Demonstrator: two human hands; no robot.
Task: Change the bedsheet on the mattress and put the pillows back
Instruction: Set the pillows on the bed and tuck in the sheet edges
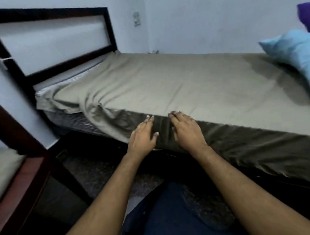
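An olive-grey bedsheet (184, 84) covers the mattress and hangs down its near side. At the left corner the sheet is bunched and the striped mattress (70, 119) shows beneath it. My left hand (144, 135) and my right hand (186, 132) lie side by side with straight fingers against the sheet on the mattress's near side edge. A light blue pillow (297, 56) leans at the far right end of the bed, with a purple pillow (308, 16) above it at the frame edge.
A dark wooden headboard (55, 41) with a pale panel stands at the left end. A second dark wooden bed frame (20, 176) juts in at the lower left. Speckled floor (103, 171) lies between the beds, pale walls behind.
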